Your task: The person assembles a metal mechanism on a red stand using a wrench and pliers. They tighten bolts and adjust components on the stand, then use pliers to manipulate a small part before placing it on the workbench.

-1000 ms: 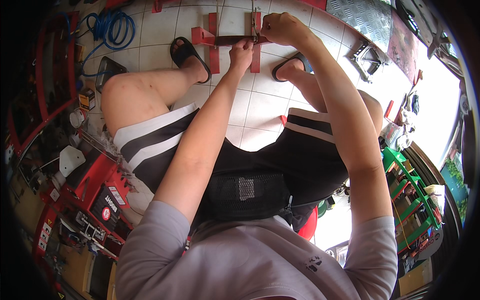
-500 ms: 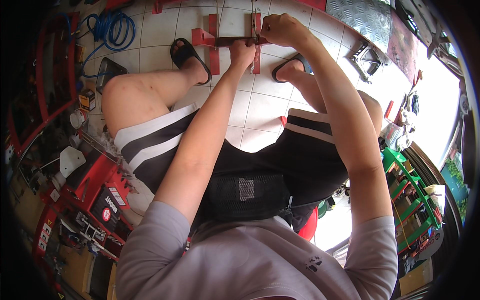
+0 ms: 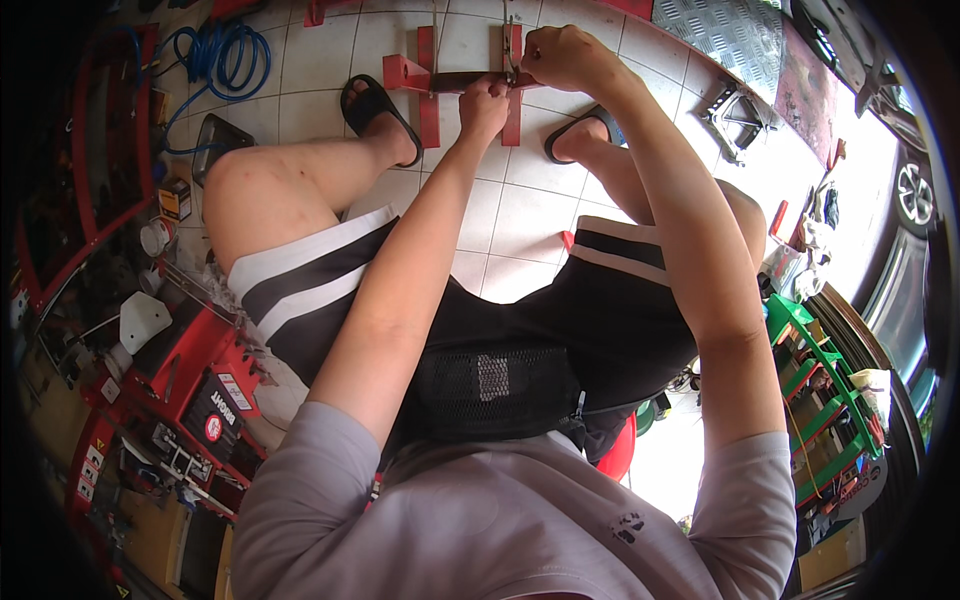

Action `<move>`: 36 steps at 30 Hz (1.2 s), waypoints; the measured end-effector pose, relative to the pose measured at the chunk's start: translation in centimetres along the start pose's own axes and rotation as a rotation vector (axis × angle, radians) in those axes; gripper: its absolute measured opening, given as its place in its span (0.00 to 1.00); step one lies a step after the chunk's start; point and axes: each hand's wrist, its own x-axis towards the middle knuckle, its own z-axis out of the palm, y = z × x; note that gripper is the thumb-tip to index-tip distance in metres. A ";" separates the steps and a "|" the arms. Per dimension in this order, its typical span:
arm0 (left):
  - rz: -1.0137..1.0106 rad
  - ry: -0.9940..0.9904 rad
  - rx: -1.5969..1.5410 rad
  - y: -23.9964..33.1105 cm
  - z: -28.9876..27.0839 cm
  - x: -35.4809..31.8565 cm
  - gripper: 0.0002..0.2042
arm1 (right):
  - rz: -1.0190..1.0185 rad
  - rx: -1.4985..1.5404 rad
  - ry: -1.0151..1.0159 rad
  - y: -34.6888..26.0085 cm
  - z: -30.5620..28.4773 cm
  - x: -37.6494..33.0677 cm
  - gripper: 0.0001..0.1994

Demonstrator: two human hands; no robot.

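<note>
A red metal frame [image 3: 428,112] lies on the tiled floor between my feet, made of two long bars and a dark crossbar [image 3: 455,82]. My left hand [image 3: 485,108] is closed at the crossbar's right part, thumb and fingers pinched together; what they grip is too small to make out. Beside it my right hand [image 3: 572,58] is curled into a fist over the right-hand red bar [image 3: 512,125]. A thin metal rod-like piece [image 3: 510,40] runs along that bar, close to the fingers of both hands. My right fist hides whatever lies inside it.
A coiled blue hose [image 3: 235,60] lies at the far left. Red machinery [image 3: 200,375] stands at my left, a green rack [image 3: 800,340] at my right. Farther right are a grey metal bracket [image 3: 735,120] and a diamond-plate ramp [image 3: 700,35]. A car wheel [image 3: 914,194] shows beyond.
A car with its wheel has come into view at the right edge. The thin metal end below my left hand no longer shows. Both hands stay nearly in place.
</note>
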 end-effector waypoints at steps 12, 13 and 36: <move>-0.225 -0.065 -0.222 -0.7 0.4 0.9 0.11 | 0.007 -0.005 -0.028 -0.1 -0.3 -0.1 0.20; -0.215 -0.045 -0.270 -0.3 0.2 0.7 0.10 | 0.000 -0.011 -0.013 0.0 -0.1 0.0 0.20; -0.017 -0.007 -0.261 -1.8 0.7 2.0 0.06 | -0.015 -0.004 0.111 0.8 1.6 1.1 0.14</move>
